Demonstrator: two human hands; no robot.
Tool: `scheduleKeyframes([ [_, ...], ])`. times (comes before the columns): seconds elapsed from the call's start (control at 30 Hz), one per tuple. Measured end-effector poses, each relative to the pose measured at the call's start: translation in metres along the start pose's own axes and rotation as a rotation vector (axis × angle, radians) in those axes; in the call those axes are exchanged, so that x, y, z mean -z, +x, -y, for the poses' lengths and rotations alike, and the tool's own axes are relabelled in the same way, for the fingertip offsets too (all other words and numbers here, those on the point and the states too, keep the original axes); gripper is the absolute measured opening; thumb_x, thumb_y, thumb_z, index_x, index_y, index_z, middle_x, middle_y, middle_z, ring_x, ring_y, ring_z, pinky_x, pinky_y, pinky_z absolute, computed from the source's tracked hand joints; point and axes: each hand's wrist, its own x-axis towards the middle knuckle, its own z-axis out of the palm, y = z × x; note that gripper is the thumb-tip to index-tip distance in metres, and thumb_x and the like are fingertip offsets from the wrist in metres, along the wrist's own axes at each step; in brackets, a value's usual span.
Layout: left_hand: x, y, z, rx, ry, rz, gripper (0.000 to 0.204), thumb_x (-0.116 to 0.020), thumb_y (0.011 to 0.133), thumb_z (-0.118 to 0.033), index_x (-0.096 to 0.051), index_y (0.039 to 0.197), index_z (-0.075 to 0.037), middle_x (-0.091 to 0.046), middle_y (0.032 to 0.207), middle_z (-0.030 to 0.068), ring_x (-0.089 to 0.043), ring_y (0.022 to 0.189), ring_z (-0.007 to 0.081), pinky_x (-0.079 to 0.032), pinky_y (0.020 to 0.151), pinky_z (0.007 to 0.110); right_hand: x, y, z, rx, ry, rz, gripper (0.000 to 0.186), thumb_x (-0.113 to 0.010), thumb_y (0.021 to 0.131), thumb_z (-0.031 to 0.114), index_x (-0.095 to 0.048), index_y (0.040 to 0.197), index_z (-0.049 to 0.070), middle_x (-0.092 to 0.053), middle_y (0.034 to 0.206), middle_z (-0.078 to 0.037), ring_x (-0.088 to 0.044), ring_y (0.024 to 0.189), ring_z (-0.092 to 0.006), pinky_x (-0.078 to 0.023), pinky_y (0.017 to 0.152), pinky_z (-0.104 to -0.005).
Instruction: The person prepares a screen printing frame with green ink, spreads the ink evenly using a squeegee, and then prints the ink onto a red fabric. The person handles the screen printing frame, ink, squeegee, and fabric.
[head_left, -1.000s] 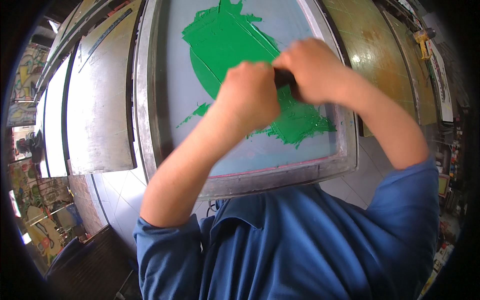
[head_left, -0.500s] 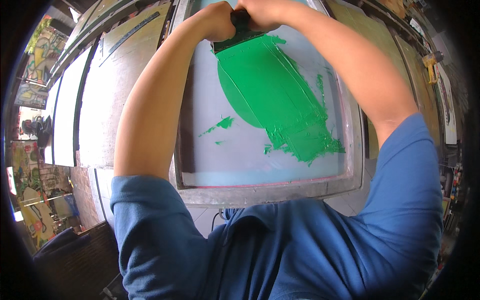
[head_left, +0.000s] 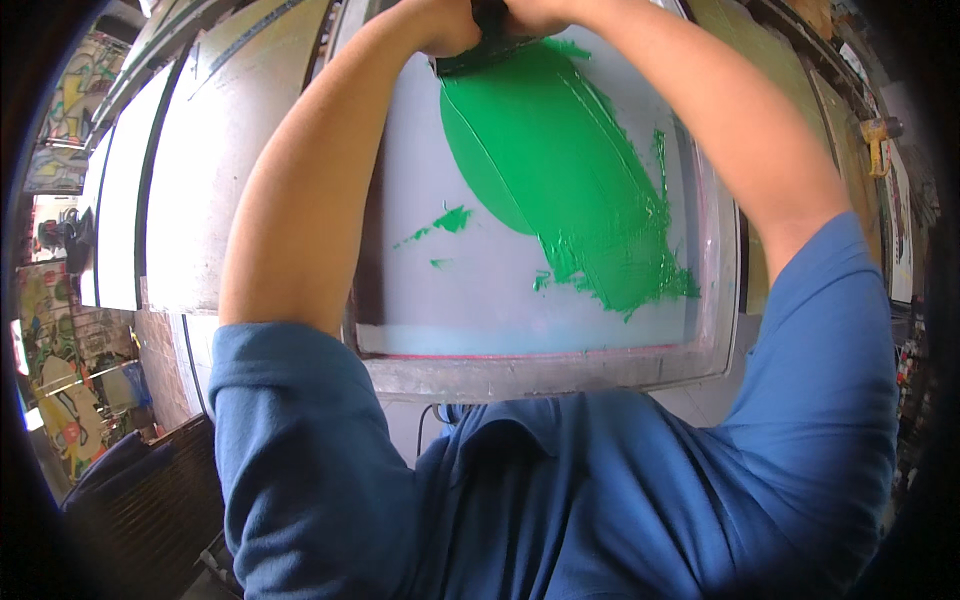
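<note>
At the far end of a screen-printing frame (head_left: pixel 550 377), my left hand (head_left: pixel 450 24) and my right hand (head_left: pixel 541 14) are both closed around a dark squeegee (head_left: pixel 490 52). The upper edge of the view cuts off part of both hands and of the squeegee's handle. Its blade lies across the far end of a broad patch of green ink (head_left: pixel 550 150) on the pale mesh (head_left: pixel 450 310). The patch has a rounded left side and ragged smears at its near right end. Small green streaks (head_left: pixel 455 219) lie apart from it on the left.
Pale flat boards (head_left: pixel 215 200) flank the frame on the left, with a dark straight strip (head_left: pixel 250 40) on one. More boards (head_left: pixel 790 100) lie to the right, where a yellow-handled tool (head_left: pixel 880 140) sits. A dark slatted object (head_left: pixel 140 530) stands low at the left.
The view has shifted, so the frame, hands and squeegee sit slightly higher in the picture. Both hands keep hold of the squeegee at the far end. The ink's outline near the blade looks rounder.
</note>
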Motion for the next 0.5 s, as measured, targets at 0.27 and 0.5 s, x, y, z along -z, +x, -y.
scheduleKeyframes([
  [0.27,-0.010,-0.040,-0.039,-0.049,0.048,0.020,0.021,-0.055,0.065,-0.015,-0.064,0.074,0.002,-0.062,0.078,0.0222,-0.062,0.076,0.0323,-0.049,0.065,0.039,-0.002,-0.048,0.020,-0.050,0.018,0.049,0.018,-0.063,0.059,0.019,-0.065,0.073,0.008,-0.063,0.075,-0.016,-0.061,0.076,-0.0326,-0.048,0.069,-0.0395],
  [0.5,-0.020,-0.077,-0.056,-0.045,-0.011,0.112,0.019,-0.059,0.061,-0.011,-0.063,0.076,0.001,-0.062,0.078,0.0202,-0.061,0.077,0.0320,-0.049,0.066,0.038,0.003,-0.081,0.044,-0.059,0.127,0.103,0.014,-0.062,0.062,0.014,-0.064,0.073,0.006,-0.063,0.077,-0.018,-0.061,0.077,-0.0331,-0.048,0.071,-0.0393],
])
